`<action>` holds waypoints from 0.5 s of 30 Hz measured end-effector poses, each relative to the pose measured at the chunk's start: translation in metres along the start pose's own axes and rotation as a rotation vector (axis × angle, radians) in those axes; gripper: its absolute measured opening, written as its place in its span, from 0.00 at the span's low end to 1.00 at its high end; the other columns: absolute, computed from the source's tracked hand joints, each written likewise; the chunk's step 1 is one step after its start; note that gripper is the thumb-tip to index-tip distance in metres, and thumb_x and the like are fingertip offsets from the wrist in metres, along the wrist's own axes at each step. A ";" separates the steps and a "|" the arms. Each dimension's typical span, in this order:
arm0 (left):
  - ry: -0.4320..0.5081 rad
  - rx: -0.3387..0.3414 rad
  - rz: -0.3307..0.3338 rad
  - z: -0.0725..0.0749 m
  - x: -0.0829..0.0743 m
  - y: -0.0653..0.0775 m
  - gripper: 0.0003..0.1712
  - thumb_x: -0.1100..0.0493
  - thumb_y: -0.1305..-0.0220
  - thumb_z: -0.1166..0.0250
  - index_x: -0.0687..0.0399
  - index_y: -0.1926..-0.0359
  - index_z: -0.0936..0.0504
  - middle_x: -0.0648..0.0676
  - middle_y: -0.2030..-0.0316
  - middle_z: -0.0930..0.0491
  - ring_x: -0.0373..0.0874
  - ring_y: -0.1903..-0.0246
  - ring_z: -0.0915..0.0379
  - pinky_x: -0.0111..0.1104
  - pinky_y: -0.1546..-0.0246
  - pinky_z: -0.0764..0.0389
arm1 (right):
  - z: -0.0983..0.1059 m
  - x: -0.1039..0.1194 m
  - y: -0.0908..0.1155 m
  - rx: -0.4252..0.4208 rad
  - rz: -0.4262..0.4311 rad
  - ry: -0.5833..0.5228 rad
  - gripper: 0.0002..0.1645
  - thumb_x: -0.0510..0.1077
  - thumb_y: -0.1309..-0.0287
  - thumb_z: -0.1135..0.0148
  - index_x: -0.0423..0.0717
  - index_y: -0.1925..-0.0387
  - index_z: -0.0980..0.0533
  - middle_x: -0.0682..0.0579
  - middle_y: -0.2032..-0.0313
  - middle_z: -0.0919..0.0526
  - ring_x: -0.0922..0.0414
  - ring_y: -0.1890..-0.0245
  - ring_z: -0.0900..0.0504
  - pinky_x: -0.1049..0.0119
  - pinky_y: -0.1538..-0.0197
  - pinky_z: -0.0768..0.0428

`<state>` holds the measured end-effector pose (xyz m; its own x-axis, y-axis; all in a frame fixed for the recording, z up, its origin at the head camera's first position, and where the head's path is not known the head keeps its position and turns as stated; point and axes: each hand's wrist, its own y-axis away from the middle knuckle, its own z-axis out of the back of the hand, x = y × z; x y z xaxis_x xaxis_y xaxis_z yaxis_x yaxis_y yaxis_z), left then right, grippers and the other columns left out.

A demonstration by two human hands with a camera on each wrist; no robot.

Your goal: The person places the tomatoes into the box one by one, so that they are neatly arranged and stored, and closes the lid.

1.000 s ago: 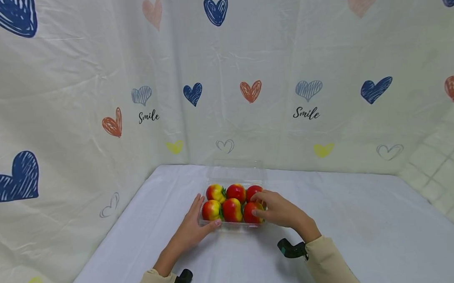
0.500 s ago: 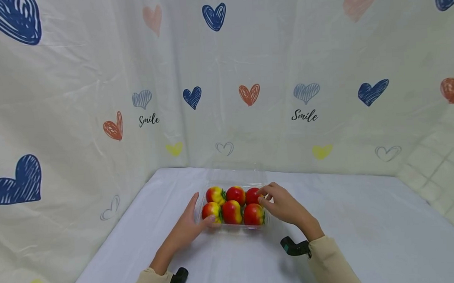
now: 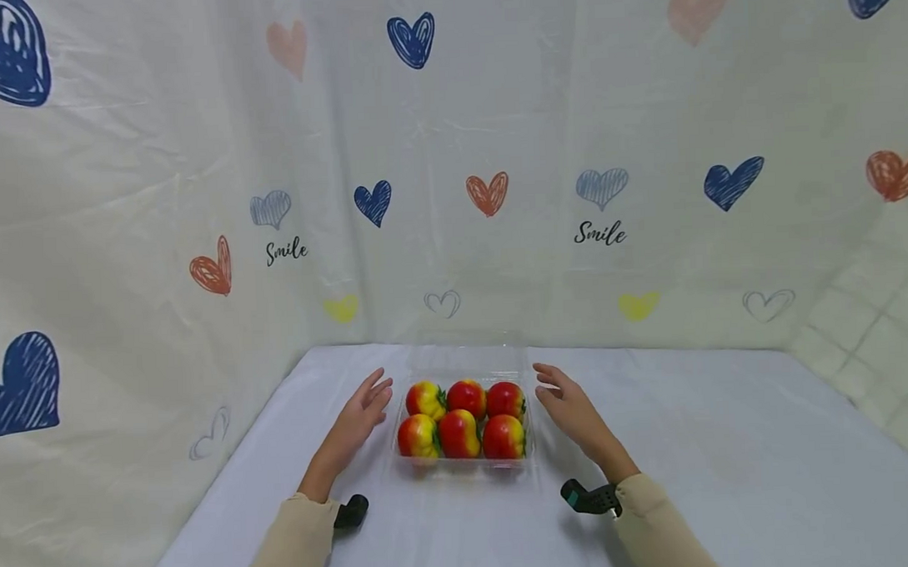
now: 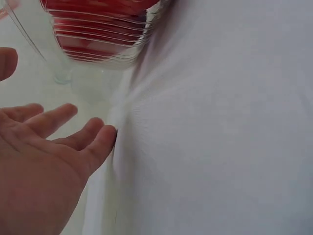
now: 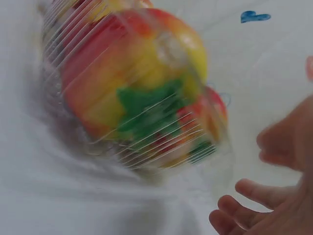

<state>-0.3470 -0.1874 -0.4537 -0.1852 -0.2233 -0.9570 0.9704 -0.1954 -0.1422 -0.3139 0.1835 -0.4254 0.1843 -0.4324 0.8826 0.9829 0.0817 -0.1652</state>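
Note:
A clear plastic box (image 3: 460,464) stands on the table with its see-through lid (image 3: 467,360) folded back behind it. In it, several red-and-yellow fruits (image 3: 459,433) with green leafy tops sit in two rows. My left hand (image 3: 357,424) hovers just off the box's left side, fingers loosely extended, holding nothing. On the opposite side my right hand (image 3: 576,413) is held apart from the box, its fingers slightly bent around nothing. Through the ribbed box wall, the left wrist view shows a red fruit (image 4: 98,34); the right wrist view shows a blurred fruit (image 5: 122,63) with a green top.
A white cloth covers the table (image 3: 730,457). Behind it and to the left hangs a pale curtain (image 3: 522,89) printed with hearts and "Smile". Each wrist carries a black device, such as the one (image 3: 591,497) on the right.
My right hand has let go of the front right fruit and drawn back to the box's right. My left hand has left the box's left edge and moved outward.

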 end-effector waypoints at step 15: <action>0.452 0.157 0.071 -0.017 0.010 -0.023 0.39 0.65 0.15 0.57 0.55 0.13 0.63 0.66 0.17 0.48 0.62 0.17 0.57 0.52 0.19 0.53 | -0.010 -0.015 -0.006 0.145 -0.106 -0.494 0.38 0.33 0.20 0.60 0.46 0.14 0.50 0.38 0.16 0.51 0.32 0.18 0.52 0.39 0.21 0.43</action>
<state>-0.3683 -0.1692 -0.4640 0.0009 0.1891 -0.9820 0.9364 -0.3447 -0.0655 -0.3229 0.1799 -0.4419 0.0274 0.0273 0.9993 0.9794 0.1995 -0.0323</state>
